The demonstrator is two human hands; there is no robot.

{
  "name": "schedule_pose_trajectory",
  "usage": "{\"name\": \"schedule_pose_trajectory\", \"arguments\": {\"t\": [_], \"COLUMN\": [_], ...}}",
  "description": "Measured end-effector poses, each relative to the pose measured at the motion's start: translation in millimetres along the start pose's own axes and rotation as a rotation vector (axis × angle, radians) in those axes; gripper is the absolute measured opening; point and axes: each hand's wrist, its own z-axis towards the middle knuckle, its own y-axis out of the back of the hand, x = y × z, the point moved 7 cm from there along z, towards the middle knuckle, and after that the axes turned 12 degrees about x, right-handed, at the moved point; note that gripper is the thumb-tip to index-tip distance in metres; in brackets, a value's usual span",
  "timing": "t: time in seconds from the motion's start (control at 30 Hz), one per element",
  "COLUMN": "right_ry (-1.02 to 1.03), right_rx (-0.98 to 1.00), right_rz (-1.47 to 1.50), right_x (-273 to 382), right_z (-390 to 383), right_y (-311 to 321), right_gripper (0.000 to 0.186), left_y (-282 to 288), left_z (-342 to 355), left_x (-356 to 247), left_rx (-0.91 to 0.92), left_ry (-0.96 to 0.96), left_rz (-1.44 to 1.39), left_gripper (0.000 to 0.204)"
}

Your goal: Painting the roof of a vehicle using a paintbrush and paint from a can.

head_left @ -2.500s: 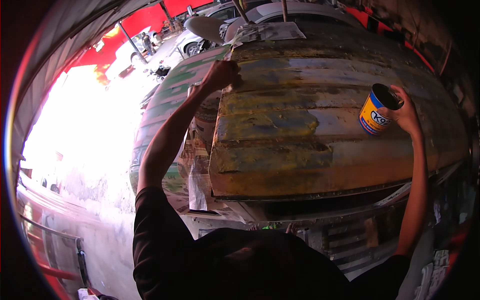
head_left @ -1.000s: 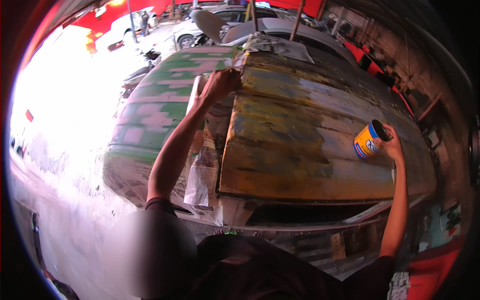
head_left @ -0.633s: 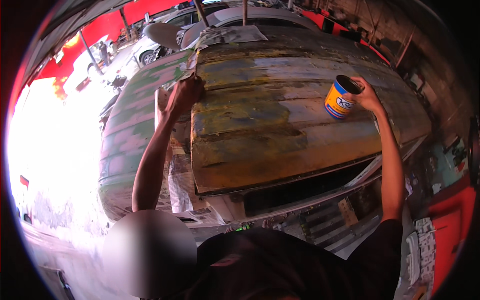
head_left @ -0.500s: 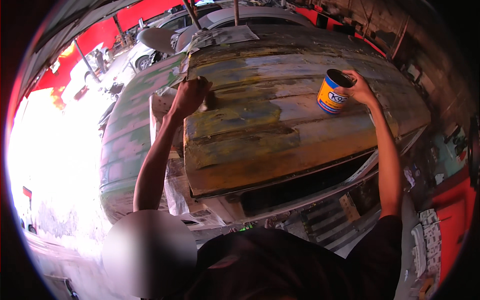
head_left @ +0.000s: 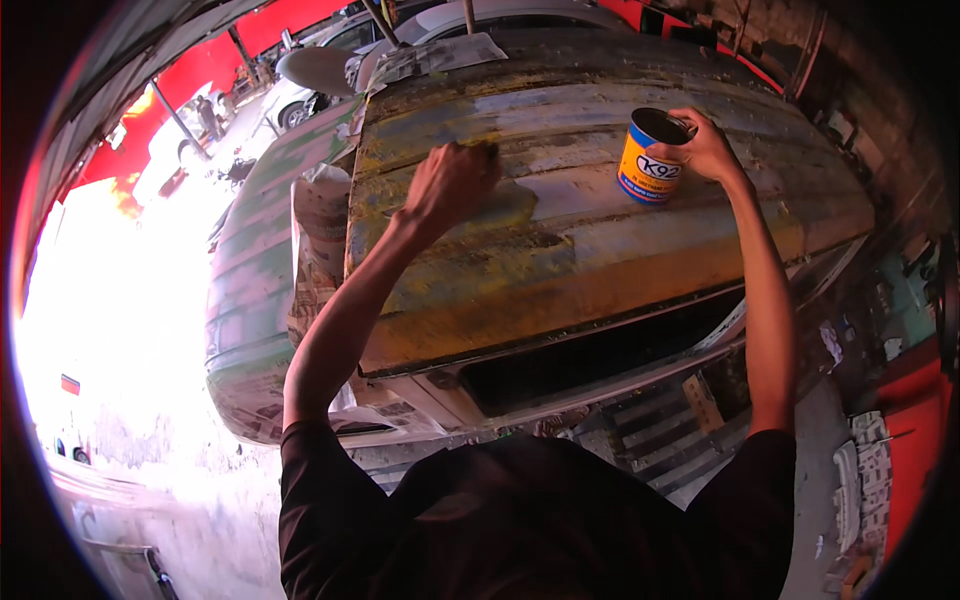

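A ribbed vehicle roof [head_left: 620,262], blotched yellow, brown and grey, spreads out in front of me. Over its left part my left hand [head_left: 448,182] is closed in a fist, knuckles up. Something dark shows at its far edge, too hidden to name. My right hand [head_left: 708,150] grips the rim of a yellow and blue paint can [head_left: 640,168] from the right. The can stands upright, or nearly so, its open top showing a dark inside. Whether its base rests on the roof I cannot tell.
Newspaper sheets [head_left: 440,60] lie at the roof's far left corner, and more newspaper [head_left: 322,215] covers the vehicle's left side. Beyond, a grey car [head_left: 520,20] is parked close by. A slatted pallet [head_left: 650,440] lies on the floor below the roof's near edge.
My left hand has swept right across the roof, away from its left edge. In the picture, my right hand and the can sit slightly higher and further left, as the whole view has shifted.
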Motion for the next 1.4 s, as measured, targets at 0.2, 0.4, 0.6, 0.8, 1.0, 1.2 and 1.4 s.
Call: {"name": "schedule_pose_trajectory", "arguments": {"t": [0.2, 0.4, 0.6, 0.8, 1.0, 1.2, 1.4], "right_ry": [-0.037, -0.046, -0.025, -0.023, -0.015, 0.004, -0.033], "right_rx": [-0.059, -0.082, -0.127, -0.133, -0.135, -0.149, -0.273], "right_rz": [-0.164, -0.163, -0.184, -0.185, -0.207, -0.261, -0.244], "right_x": [-12, 3, 4, 13, 11, -17, 13], "right_z": [3, 0, -6, -11, -9, 1, -59], "right_y": [6, 2, 4, 3, 0, 5, 2], "right_gripper": [0.101, 0.097, 0.104, 0.106, 0.109, 0.116, 0.108], "left_y": [-3, -24, -16, -12, 31, 1, 20], "left_z": [28, -8, -23, -53, -85, -50, -51], "left_x": [-9, -68, -92, 9, 19, -54, -43], "left_rx": [0.058, 0.116, 0.003, -0.098, -0.134, -0.067, -0.222], "left_ry": [0.060, -0.122, -0.152, 0.319, 0.475, 0.140, 0.072], "left_rz": [-0.772, 0.031, -0.234, -0.589, 0.084, -0.152, -0.097], "left_gripper": [0.026, 0.010, 0.009, 0.018, 0.023, 0.023, 0.025]}}
